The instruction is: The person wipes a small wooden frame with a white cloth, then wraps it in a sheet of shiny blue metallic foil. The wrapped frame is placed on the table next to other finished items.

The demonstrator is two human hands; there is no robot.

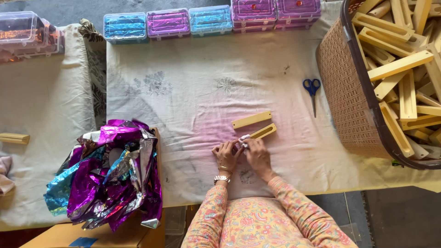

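The left hand [225, 152] and right hand [257, 154] meet over the cloth-covered bench [197, 96], fingers pinched together on a small white piece [243, 138] at the near end of a slotted yellow block [262, 132]. Whether the piece is tape or paper cannot be told. A second block [251, 120] lies just beyond it. Blue-handled scissors [312, 92] lie farther right, beside a brown basket [342, 82] full of such blocks. To the left sits a heap of crumpled foil [108, 174]. Clear boxes [211, 19] of foil line the far edge.
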